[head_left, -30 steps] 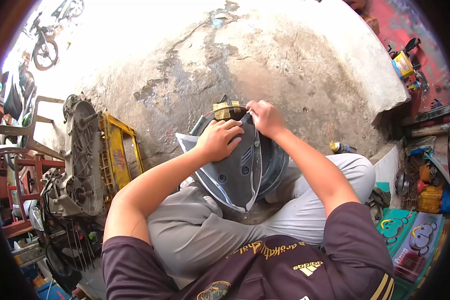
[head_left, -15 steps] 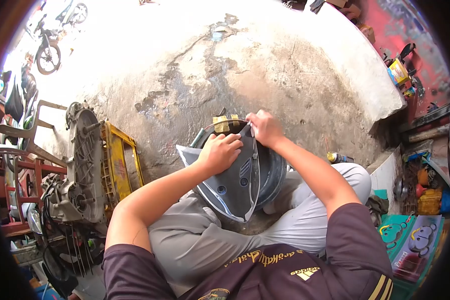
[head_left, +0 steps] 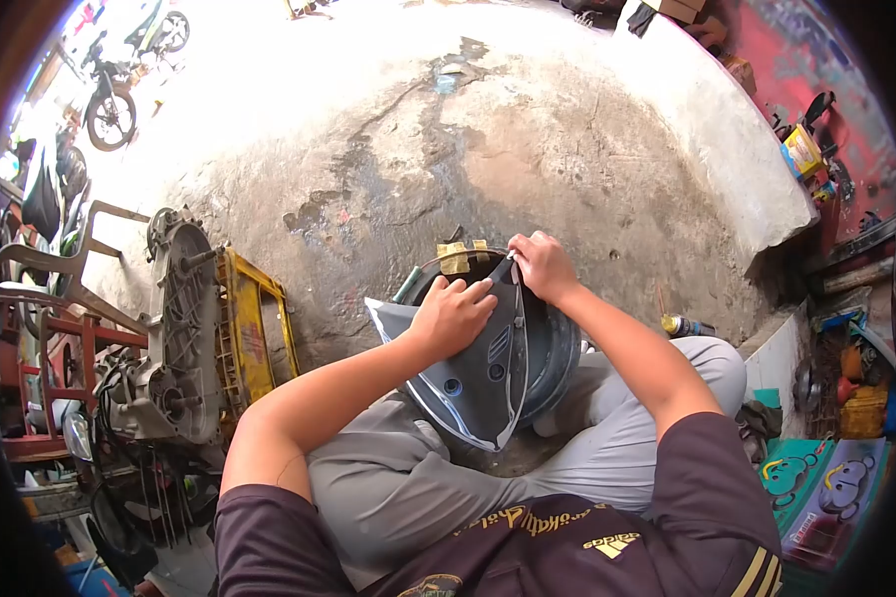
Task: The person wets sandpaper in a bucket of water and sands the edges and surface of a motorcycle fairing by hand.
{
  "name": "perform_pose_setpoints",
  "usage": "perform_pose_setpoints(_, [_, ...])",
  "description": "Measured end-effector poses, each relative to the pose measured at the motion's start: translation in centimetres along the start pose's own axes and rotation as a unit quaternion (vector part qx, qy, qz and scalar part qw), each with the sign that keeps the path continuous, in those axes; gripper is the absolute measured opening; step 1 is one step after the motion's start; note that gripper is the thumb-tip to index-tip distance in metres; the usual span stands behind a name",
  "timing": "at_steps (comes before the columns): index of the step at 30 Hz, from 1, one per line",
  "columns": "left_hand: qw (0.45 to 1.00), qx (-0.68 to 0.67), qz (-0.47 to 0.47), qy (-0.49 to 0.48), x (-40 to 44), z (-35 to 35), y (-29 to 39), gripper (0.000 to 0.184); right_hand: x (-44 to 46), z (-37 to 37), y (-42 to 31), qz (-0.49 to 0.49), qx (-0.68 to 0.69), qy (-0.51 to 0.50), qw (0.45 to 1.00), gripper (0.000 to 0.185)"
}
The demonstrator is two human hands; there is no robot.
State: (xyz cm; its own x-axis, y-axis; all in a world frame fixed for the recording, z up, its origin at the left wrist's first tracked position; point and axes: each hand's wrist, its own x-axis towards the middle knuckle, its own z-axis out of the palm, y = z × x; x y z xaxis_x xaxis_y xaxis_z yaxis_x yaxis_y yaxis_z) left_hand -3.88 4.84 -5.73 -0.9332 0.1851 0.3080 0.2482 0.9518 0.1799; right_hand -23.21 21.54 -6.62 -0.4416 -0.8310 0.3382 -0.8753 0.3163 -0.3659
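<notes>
A dark grey, pointed motorcycle fairing panel [head_left: 473, 383] with pale edges, slots and round holes is held tilted over a black round tub [head_left: 558, 368]. My left hand [head_left: 453, 318] lies over the panel's upper part, with its fingers bent across the surface. At the panel's narrow upper tip, my right hand [head_left: 543, 267] is closed in a pinch. A small white bit shows by its fingertips, too small to name. The tub stands between my bent legs, and the panel hides much of its inside. Yellowish tape pieces [head_left: 453, 259] sit at the tub's far rim.
To the left stand a metal engine casing [head_left: 184, 328], a yellow frame [head_left: 259, 308] and a brown chair [head_left: 65, 264]. A small can [head_left: 687, 325] lies beyond my right knee. A white ledge [head_left: 717, 149] runs along the right, and motorcycles [head_left: 110, 114] stand at the far left.
The whole view has shifted slightly, so things appear a little lower and further right. Both hands keep nearly the same places on the panel.
</notes>
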Motion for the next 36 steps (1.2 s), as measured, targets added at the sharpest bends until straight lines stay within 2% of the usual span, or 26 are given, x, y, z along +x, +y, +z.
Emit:
perform_pose_setpoints(2, [1.0,0.001,-0.002,0.001,0.1,-0.1,-0.2,0.022,0.0,0.4,-0.3,0.018,-0.008,-0.001,1.0,0.021])
perform_pose_setpoints(4, [1.0,-0.003,-0.003,0.002,-0.3,0.0,0.3,0.022,-0.6,0.6,-0.6,-0.049,0.01,-0.014,0.999,0.02])
perform_pose_setpoints(5, [1.0,-0.002,-0.003,0.008,-0.2,0.0,0.2,0.022,-0.5,0.5,-0.3,-0.048,0.008,-0.013,0.999,0.02])
perform_pose_setpoints(7, [1.0,0.002,-0.001,0.016,0.1,0.0,0.0,0.023,-0.1,0.2,0.1,-0.003,-0.01,-0.011,1.0,0.019])
perform_pose_setpoints(11, [1.0,0.004,0.001,0.012,0.1,0.0,-0.2,0.025,0.2,0.7,0.3,0.01,-0.036,-0.027,0.999,0.021])
perform_pose_setpoints(13, [1.0,-0.009,-0.002,0.013,0.0,0.2,0.1,0.025,-0.1,0.8,0.6,-0.061,0.016,-0.022,0.998,0.013])
perform_pose_setpoints(17, [1.0,0.012,0.007,0.008,0.2,0.1,0.2,0.022,0.5,0.8,1.2,0.006,0.023,-0.018,1.0,0.016])
perform_pose_setpoints(21, [1.0,0.018,0.001,-0.004,0.2,-0.1,0.3,0.022,-0.1,1.4,0.7,-0.065,0.054,-0.033,0.996,0.022])
perform_pose_setpoints(22, [1.0,0.017,0.001,-0.006,0.2,-0.1,0.3,0.023,-0.1,1.2,0.9,-0.03,0.057,-0.024,0.998,0.024])
perform_pose_setpoints(25, [1.0,0.02,0.006,-0.006,0.2,-0.2,0.2,0.022,0.3,1.6,0.9,-0.034,0.045,0.008,0.998,0.023])
perform_pose_setpoints(29, [1.0,0.013,0.0,-0.015,0.5,0.0,0.3,0.02,-0.2,1.5,0.8,-0.03,0.042,-0.013,0.999,0.021])
perform_pose_setpoints(31, [1.0,0.019,0.005,-0.011,0.3,-0.1,0.3,0.018,0.2,1.6,1.2,0.048,0.088,-0.004,0.995,0.02])
perform_pose_setpoints(36, [0.999,0.024,0.005,-0.026,0.2,-0.3,0.3,0.02,-0.5,1.4,-0.1,-0.02,0.055,-0.002,0.998,0.019])
